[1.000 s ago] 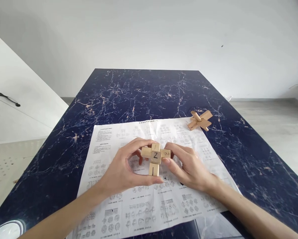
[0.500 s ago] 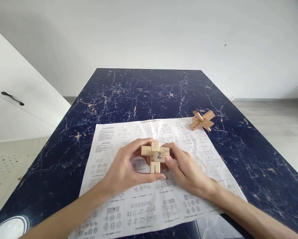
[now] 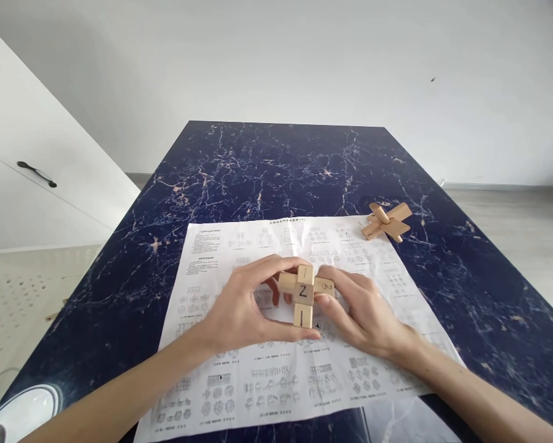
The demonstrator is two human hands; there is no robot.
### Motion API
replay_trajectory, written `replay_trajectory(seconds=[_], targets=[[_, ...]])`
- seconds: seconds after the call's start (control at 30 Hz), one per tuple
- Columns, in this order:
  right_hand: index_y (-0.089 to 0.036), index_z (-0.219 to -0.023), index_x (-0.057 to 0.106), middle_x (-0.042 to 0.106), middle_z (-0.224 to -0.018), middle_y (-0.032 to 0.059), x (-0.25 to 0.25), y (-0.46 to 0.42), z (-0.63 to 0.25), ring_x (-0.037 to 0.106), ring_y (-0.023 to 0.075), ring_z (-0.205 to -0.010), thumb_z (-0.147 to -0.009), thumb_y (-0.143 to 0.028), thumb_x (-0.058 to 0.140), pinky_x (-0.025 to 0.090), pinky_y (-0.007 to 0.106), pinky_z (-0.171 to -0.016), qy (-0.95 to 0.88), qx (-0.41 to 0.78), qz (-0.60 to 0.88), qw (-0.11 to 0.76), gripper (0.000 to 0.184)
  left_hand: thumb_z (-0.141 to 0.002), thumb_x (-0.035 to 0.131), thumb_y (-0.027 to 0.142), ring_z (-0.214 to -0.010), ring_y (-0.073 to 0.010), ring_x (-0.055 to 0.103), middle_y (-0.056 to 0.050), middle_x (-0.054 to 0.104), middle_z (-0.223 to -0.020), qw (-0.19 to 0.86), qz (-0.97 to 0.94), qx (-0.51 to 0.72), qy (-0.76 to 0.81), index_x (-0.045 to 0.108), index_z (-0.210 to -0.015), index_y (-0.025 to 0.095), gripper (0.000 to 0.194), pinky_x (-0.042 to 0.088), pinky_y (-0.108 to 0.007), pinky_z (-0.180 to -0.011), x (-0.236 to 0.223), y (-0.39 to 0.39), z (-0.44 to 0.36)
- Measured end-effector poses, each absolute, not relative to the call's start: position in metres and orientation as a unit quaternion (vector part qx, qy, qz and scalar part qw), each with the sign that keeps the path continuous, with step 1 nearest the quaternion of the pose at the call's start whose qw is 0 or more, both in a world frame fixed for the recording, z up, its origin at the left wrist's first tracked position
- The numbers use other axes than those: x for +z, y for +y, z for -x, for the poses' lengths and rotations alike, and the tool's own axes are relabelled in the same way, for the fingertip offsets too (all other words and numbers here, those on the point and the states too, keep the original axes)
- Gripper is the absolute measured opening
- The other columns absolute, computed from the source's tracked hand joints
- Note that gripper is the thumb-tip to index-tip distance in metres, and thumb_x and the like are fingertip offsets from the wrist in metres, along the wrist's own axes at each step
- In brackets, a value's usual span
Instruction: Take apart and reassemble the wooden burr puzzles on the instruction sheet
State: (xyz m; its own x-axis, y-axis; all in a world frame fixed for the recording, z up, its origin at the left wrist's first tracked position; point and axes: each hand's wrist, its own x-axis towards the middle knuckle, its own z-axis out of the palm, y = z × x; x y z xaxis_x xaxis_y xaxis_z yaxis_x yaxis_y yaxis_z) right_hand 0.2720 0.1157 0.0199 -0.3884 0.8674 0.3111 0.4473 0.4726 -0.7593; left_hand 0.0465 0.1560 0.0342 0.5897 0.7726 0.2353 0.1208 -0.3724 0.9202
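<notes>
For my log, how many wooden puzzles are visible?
2: a numbered puzzle between left hand and right hand; a second puzzle at the far right corner of the printed sheet.

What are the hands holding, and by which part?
A wooden cross puzzle: the left hand spans its upper and lower ends, both marked 1; the right hand holds the side arm marked 3.
</notes>
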Motion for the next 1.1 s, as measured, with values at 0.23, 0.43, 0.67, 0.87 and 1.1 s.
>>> replay_trajectory(seconds=[0.23,0.43,0.67,0.87,1.1], targets=[[-0.024,-0.069,0.041,0.043,-0.057,-0.0046,0.030,0.112,-0.260,0.036,0.0111,-0.049,-0.113,-0.060,0.035,0.031,0.028,-0.049,-0.677,0.473,0.451,0.340,0.057,-0.071,0.101,0.041,-0.095,-0.0217,0.073,-0.005,0.078,-0.116,0.335,-0.813,0.392,0.269,0.065,-0.135,0.028,0.074,0.062,-0.037,-0.082,0.030,0.157,-0.044],[-0.023,-0.073,0.048,0.052,-0.062,-0.0014,0.035,0.113,-0.262,0.045,0.0137,-0.056,-0.110,-0.071,0.036,0.039,0.030,-0.056,-0.630,0.551,0.446,0.317,0.061,-0.081,0.095,0.038,-0.101,-0.0220,0.073,-0.006,0.076,-0.121,0.257,-0.839,0.409,0.252,0.061,-0.140,0.028,0.069,0.063,-0.038,-0.088,0.028,0.156,-0.044],[-0.021,-0.077,0.055,0.055,-0.064,-0.0012,0.045,0.110,-0.274,0.049,0.0131,-0.056,-0.108,-0.072,0.044,0.043,0.031,-0.063,-0.571,0.601,0.456,0.325,0.060,-0.086,0.087,0.053,-0.097,-0.0205,0.068,-0.006,0.069,-0.130,0.288,-0.843,0.352,0.287,0.038,-0.163,0.038,0.093,0.062,-0.038,-0.085,0.026,0.158,-0.042],[-0.019,-0.089,0.063,0.052,-0.074,-0.0027,0.042,0.084,-0.311,0.040,0.0068,-0.051,-0.103,-0.051,0.067,0.034,0.021,-0.044,-0.231,0.725,0.457,0.460,0.036,-0.095,0.077,0.056,-0.098,-0.0195,0.066,-0.007,0.061,-0.139,0.289,-0.837,0.327,0.330,0.036,-0.160,0.039,0.078,0.063,-0.040,-0.088,0.023,0.161,-0.038],[-0.018,-0.090,0.067,0.059,-0.078,0.0018,0.038,0.083,-0.336,0.045,0.0071,-0.053,-0.104,-0.023,0.060,0.038,0.013,-0.039,-0.068,0.711,0.411,0.566,0.016,-0.105,0.059,0.059,-0.124,-0.0295,0.063,-0.010,0.054,-0.149,0.285,-0.840,0.244,0.392,0.055,-0.145,0.032,0.049,0.067,-0.037,-0.078,0.041,0.155,-0.020]])
